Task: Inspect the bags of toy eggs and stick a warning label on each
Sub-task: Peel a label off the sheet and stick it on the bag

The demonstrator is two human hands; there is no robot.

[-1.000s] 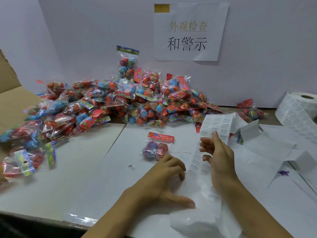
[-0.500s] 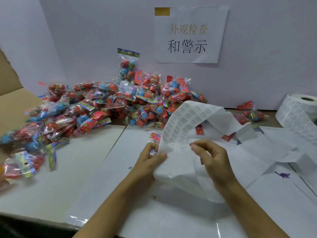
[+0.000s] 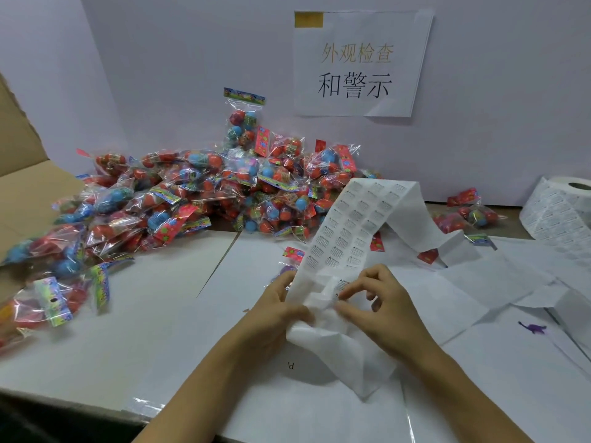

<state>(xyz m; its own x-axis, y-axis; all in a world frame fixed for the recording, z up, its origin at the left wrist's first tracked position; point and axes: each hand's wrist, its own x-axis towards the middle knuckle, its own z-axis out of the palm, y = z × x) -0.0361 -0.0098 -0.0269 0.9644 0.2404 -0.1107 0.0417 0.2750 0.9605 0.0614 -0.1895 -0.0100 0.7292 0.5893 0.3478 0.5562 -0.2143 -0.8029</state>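
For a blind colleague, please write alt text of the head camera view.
Both hands, left hand and right hand, hold a label strip above a white table. A pile of toy egg bags lies behind.

A packing work station: a big pile of toy bags (image 3: 204,199), a label roll (image 3: 556,212), a paper sign (image 3: 358,63) on the wall.

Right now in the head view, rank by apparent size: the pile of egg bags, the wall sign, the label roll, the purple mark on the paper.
1. pile of egg bags
2. wall sign
3. label roll, partly cut off at the frame edge, so its rank against the sign is unsure
4. purple mark
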